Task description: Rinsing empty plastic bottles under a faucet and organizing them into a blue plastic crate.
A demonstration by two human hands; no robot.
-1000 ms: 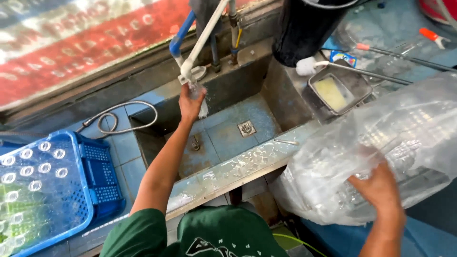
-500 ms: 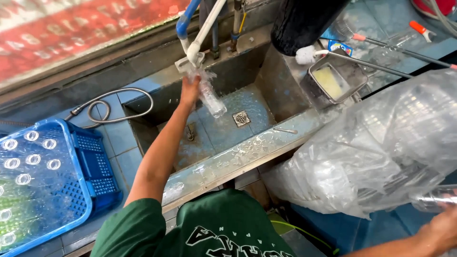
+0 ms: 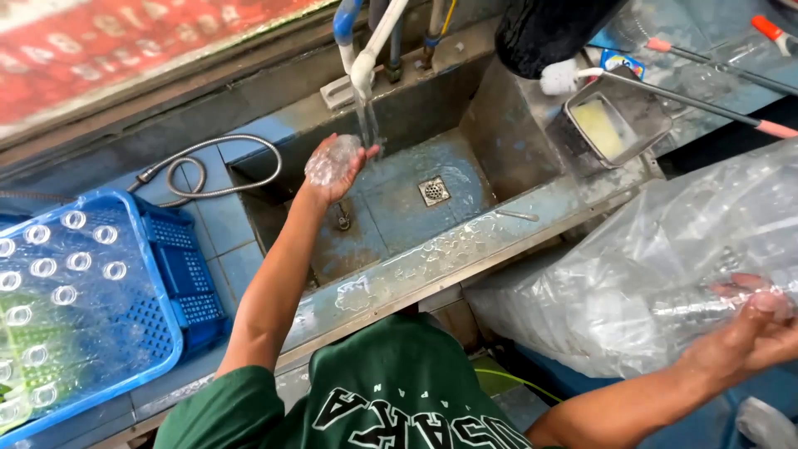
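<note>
My left hand (image 3: 337,173) holds a clear plastic bottle (image 3: 331,160) over the tiled sink (image 3: 399,208), right under the white tap (image 3: 366,62), where water runs down beside it. My right hand (image 3: 752,328) grips another clear plastic bottle (image 3: 706,303) at the big transparent bag (image 3: 665,266) of bottles on the right. I wear a green shirt with white print.
A blue crate (image 3: 166,274) filled with several upright clear bottles stands at the left. A metal hose (image 3: 212,170) coils behind the sink. A square metal tub (image 3: 615,120) with yellowish liquid, long brushes (image 3: 665,83) and a black bin (image 3: 557,29) sit at the back right.
My left hand has drawn the bottle down from the tap and turned it base toward me. My right hand has pulled a bottle from the bag.
</note>
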